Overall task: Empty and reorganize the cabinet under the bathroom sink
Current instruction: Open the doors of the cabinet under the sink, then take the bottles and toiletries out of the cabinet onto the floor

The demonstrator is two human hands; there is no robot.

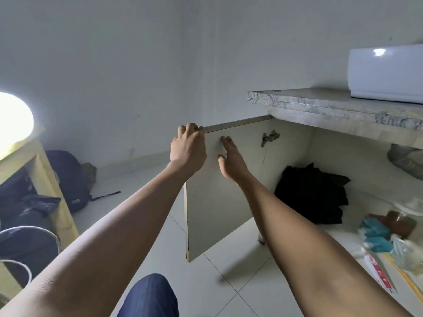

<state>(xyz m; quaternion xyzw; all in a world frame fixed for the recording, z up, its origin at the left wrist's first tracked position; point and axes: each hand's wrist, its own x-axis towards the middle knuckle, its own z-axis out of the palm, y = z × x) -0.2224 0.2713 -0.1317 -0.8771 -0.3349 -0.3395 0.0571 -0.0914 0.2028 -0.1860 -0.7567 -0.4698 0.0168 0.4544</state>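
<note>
Cabinet door (212, 213) apparently in left hand (188, 148)

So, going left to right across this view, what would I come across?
Light → backpack → left hand, gripping the door → right hand, fingers straight against it → black cloth → sink.

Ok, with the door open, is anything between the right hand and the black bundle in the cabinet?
Nothing visible. The right hand lies flat on the door; the black bundle sits to its right, unblocked.
</note>
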